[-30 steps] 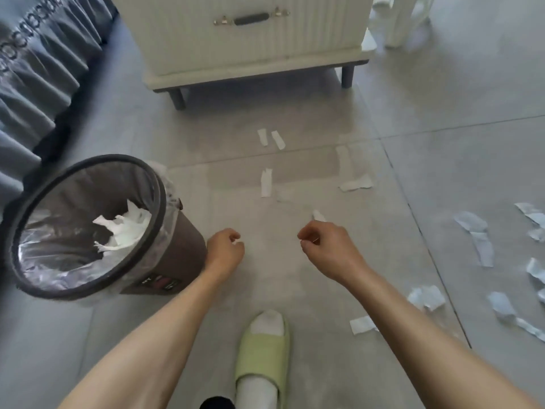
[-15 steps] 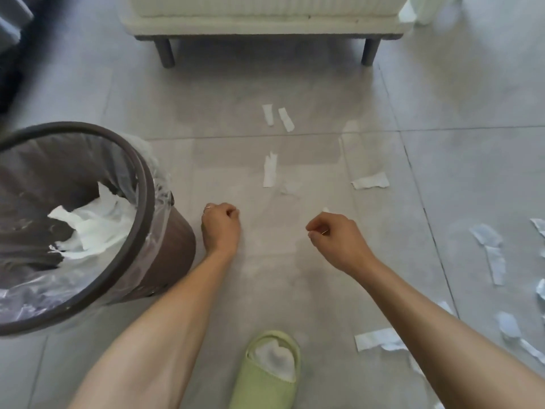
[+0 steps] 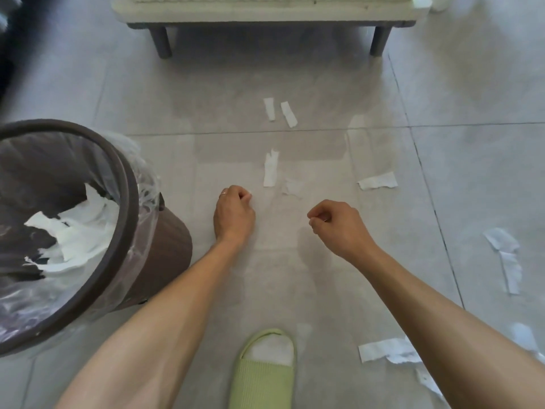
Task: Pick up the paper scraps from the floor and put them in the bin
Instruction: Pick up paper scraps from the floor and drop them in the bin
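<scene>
My left hand (image 3: 234, 215) is a closed fist low over the floor, with a small white bit of paper showing at its fingertips. Thumb and forefinger of my right hand (image 3: 339, 228) are pinched together; what they hold is mostly hidden. Just beyond my hands lies a long paper scrap (image 3: 270, 169) beside a faint thin one (image 3: 292, 188). Two short scraps (image 3: 269, 109) lie further off and another scrap (image 3: 377, 181) lies to the right. The brown bin (image 3: 168, 246), lined with clear plastic, stands left of my left hand and holds crumpled white paper (image 3: 79, 228).
A pale cabinet on dark legs (image 3: 160, 42) stands at the far edge. My foot in a green slipper (image 3: 262, 376) is at the bottom centre. More scraps lie at the right (image 3: 501, 237) and under my right forearm (image 3: 383, 349). The floor is grey tile.
The view has tilted down and drawn nearer the floor. The small scrap by my right fingertips is no longer visible. Both hands have stayed closed and spread slightly apart.
</scene>
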{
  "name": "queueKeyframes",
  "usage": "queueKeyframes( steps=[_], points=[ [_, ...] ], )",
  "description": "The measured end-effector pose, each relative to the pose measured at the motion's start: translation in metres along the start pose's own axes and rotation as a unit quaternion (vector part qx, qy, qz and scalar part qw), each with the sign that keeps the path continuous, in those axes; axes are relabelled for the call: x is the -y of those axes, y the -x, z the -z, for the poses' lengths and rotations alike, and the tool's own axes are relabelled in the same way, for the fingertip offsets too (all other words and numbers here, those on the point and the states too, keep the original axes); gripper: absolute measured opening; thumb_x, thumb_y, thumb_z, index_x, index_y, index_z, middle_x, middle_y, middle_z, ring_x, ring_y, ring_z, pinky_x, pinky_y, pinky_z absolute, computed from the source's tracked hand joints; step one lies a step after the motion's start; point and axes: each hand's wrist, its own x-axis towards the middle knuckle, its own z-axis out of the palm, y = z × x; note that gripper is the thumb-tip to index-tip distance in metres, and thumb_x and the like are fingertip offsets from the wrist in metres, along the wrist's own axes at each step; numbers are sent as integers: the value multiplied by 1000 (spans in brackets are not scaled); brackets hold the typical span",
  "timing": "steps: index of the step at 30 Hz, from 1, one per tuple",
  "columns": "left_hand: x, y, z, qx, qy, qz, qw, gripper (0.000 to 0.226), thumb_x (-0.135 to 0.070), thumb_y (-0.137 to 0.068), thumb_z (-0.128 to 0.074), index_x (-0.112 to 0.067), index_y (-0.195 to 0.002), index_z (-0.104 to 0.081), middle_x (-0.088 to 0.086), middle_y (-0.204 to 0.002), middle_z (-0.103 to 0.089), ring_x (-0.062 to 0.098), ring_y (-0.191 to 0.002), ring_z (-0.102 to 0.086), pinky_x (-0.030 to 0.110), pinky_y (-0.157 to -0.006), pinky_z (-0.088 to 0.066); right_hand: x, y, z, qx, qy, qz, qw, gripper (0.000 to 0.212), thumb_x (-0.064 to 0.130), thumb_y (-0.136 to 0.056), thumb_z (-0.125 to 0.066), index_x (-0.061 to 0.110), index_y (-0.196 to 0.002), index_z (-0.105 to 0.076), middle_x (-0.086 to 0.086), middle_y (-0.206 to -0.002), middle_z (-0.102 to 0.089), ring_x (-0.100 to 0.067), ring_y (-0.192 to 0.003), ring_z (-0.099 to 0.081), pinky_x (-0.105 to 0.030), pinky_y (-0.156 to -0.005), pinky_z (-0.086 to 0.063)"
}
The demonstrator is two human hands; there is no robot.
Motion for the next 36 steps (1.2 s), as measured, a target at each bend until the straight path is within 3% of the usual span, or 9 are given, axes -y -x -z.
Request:
queueKeyframes(
  steps=[5, 8, 15, 18, 22, 27, 31, 34, 36],
  points=[
    [-10, -15, -6, 29, 74, -22, 997, 9, -9, -91, -54, -10, -88, -62, -1, -84, -62, 16, -80, -58, 18, -68, -41, -4, -16, -6, -14, 14, 14, 1000, 18, 11, -88, -54, 14, -99, -69, 3, -83, -64, -8, -73, -58, -6, -59, -38],
    [-22, -32, -14, 37, 85, -34, 995, 7, -11, -89, -60, -12, -85, -65, -1, -84, -66, 12, -79, -60, 4, -61, -38, -6, -31, -9, -22, 15, 14, 1000, 21, 11, -87, -52, 13, -102, -67, -1, -91, -68, -14, -78, -61, -15, -65, -44],
    [-55, -71, -33, 89, 10, -22, 996, 37, -10, -89, -57, -14, -125, -61, 3, -92, -67, 21, -90, -64, 23, -80, -47, -2, -68, -21, -24, 90, 40, 995, 38, 19, -90, -54, 15, -127, -50, -11, -116, -57, -28, -102, -58, -38, -83, -50],
    [-56, -89, -39, 90, -46, 1, 995, 29, -15, -86, -62, -15, -114, -69, 9, -114, -68, 26, -104, -65, 28, -93, -50, 0, -83, -28, -7, 150, 54, 987, 45, 29, -91, -56, 18, -133, -44, -11, -119, -50, -30, -104, -54, -40, -81, -50],
    [-57, -101, -38, 77, -67, -29, 994, 12, -13, -84, -65, -14, -87, -77, 6, -94, -73, 23, -87, -68, 31, -80, -55, -5, -93, -30, -2, 175, 57, 983, 21, 29, -93, -54, 10, -102, -56, -11, -104, -53, -31, -95, -55, -38, -72, -46],
    [-80, -146, -39, 32, -61, -65, 996, 5, -12, -85, -69, -10, -83, -73, 5, -134, -50, 19, -111, -57, 16, -87, -36, -9, -117, 3, -49, 126, 56, 989, 18, 28, -92, -54, 10, -91, -57, -8, -93, -53, -29, -86, -54, -38, -68, -48],
    [-107, -191, -47, 74, -74, -120, 987, 5, -9, -84, -69, -10, -80, -71, 2, -155, -31, 16, -136, -38, 13, -98, -25, -6, -137, 28, -70, 122, 58, 988, 17, 28, -92, -55, 11, -92, -59, -5, -95, -53, -23, -85, -52, -39, -71, -49],
    [-113, -211, -58, 112, -134, -141, 974, 4, -8, -81, -65, -9, -78, -67, 10, -118, -64, 26, -110, -60, 20, -81, -41, -3, -146, 35, -71, 113, 60, 989, 16, 27, -92, -56, 12, -92, -59, -3, -95, -53, -21, -84, -52, -36, -70, -48],
    [-112, -209, -62, 95, -127, -136, 978, 7, -6, -80, -63, -9, -79, -69, 10, -91, -68, 25, -85, -63, 23, -70, -42, -5, -149, 38, -71, 107, 58, 990, 15, 27, -92, -56, 12, -91, -59, -2, -93, -53, -20, -83, -52, -35, -69, -46]
  ],
)
